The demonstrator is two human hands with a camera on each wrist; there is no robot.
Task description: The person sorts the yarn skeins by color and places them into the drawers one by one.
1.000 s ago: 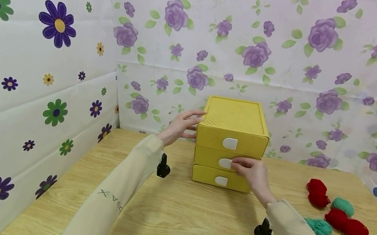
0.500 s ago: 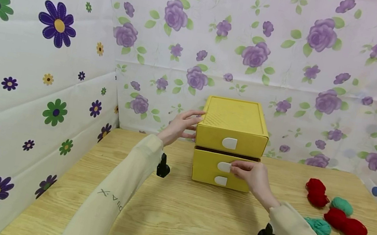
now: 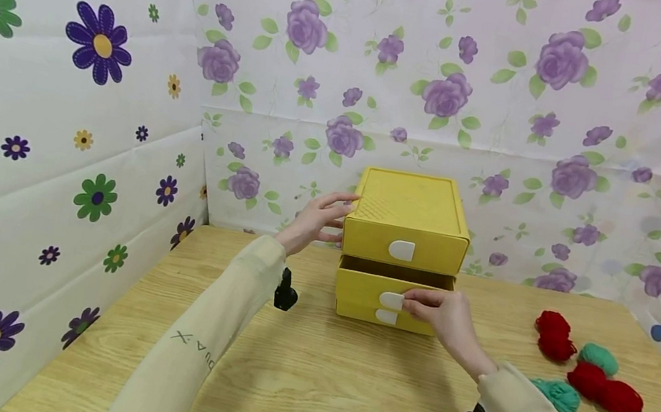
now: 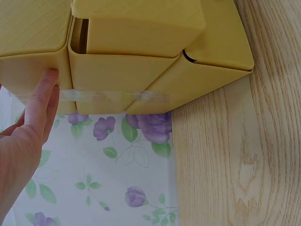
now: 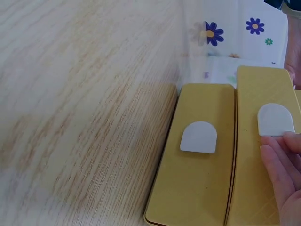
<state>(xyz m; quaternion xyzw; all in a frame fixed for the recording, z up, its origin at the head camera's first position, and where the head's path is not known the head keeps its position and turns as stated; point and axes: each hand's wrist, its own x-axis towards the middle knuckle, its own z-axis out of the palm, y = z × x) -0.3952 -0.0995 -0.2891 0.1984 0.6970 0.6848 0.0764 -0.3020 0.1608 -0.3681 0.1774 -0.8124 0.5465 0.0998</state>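
Note:
A yellow three-drawer box (image 3: 413,201) stands on the table, each drawer with a white tab handle. The middle drawer (image 3: 362,289) is pulled part way out, and a dark gap shows above its front. My right hand (image 3: 446,319) pinches the middle drawer's handle (image 5: 275,120) between thumb and fingers. With fairly straight fingers, my left hand (image 3: 316,224) rests against the left side of the box near the top drawer (image 3: 367,240); in the left wrist view its fingertips touch the side wall. The bottom drawer (image 5: 195,183) is closed. The inside of the middle drawer is mostly hidden.
Right of the box lie red yarn bundles (image 3: 604,390) and teal yarn bundles (image 3: 557,398) on the wooden table (image 3: 299,390). Flowered cloth hangs behind (image 3: 326,74) and along the left side. A black camera mount hangs at each wrist.
The middle drawer has slid out toward me from closed, drawn by my right hand on its handle. My left hand has stayed at the side of the box.

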